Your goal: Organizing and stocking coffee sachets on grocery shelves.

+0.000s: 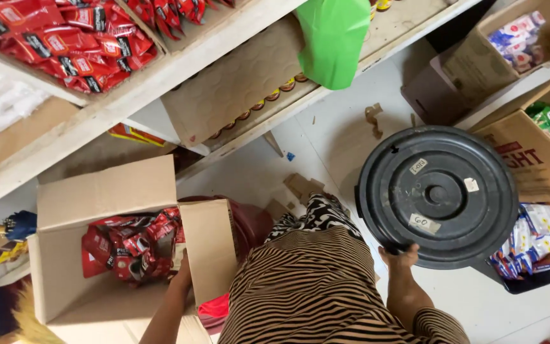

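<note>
A: Start at the hands. What is each one on?

B: Right hand (401, 256) grasps the near rim of one round black plastic bin lid (437, 196), fingers curled over the edge. The lid sits at the right, above the pale tiled floor (345, 137). Three small pale paper stickers on its top: one upper left of the hub, one to the hub's right, one larger near the hand.

A: And the left?

B: Left hand (183, 275) reaches into one open brown cardboard box (106, 191) at lower left. It is half hidden by the box flap, so I cannot tell whether it is clenched or loose. Inside lies a heap of shiny red foil sachets (132, 245), too tangled to count.

A: Around that?

B: More red sachets (65, 44) in the top-left compartment of the pale wooden shelf (160, 83). One flat brown cardboard sheet (237, 79) covers a row of jars, about seven lids showing along its edge. One green plastic bag (332, 38) hangs over the shelf. Right side: two open cartons (466, 57) of small packets, one with white-and-blue, one with green.
</note>
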